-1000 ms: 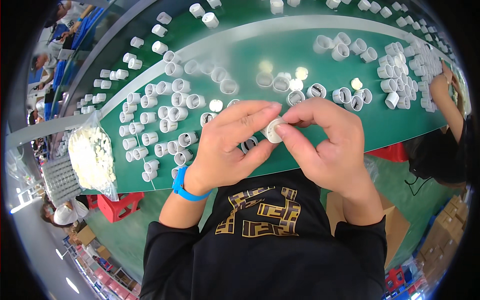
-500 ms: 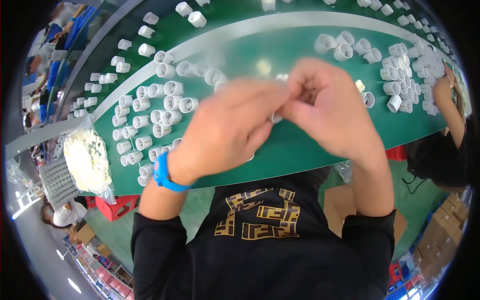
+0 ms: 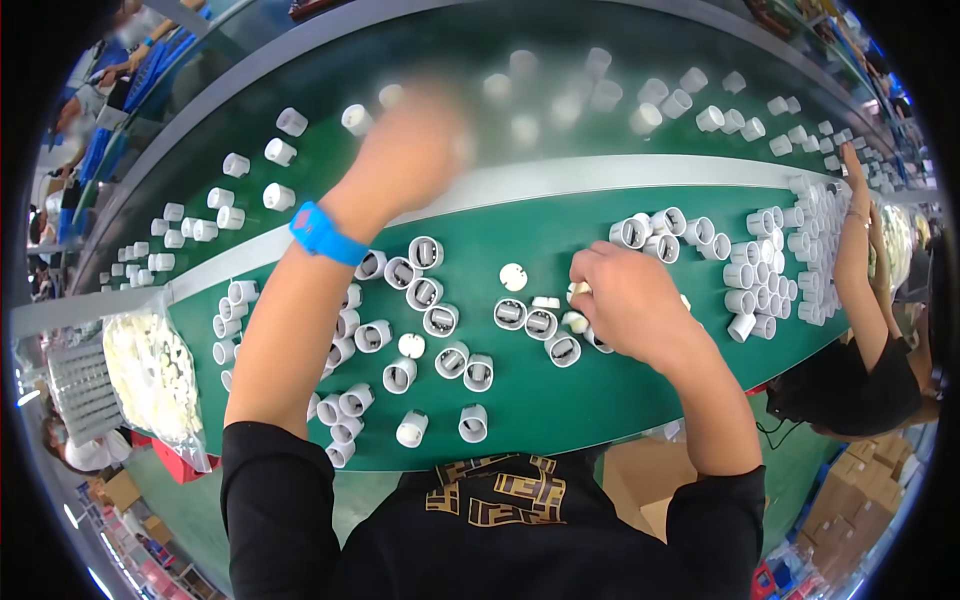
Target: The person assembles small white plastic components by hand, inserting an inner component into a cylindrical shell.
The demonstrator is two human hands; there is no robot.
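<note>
My left hand point(image 3: 415, 150), wearing a blue wristband point(image 3: 325, 235), reaches past the grey rail over the far green strip. Motion smears its fingers, so I cannot tell whether it holds one of the white cups nearby. My right hand point(image 3: 635, 305) is low over the near green surface, its thumb and fingers pinched around a small cream cap point(image 3: 578, 290). Just below those fingertips lie another cream cap point(image 3: 574, 322) and a white cup point(image 3: 563, 349) with parts inside. A round cream disc point(image 3: 513, 277) rests flat to the left of that hand.
A grey rail point(image 3: 560, 180) divides the two green surfaces. Several white cups point(image 3: 425, 293) stand at centre left, with more packed at the right point(image 3: 765, 275). A clear bag of cream pieces point(image 3: 150, 370) lies at the left edge. Another person's arm point(image 3: 853, 240) reaches in at far right.
My hands were together over the near surface. Since then the left has moved away across the rail, and the right has come down among the cups and caps. The view has shifted too.
</note>
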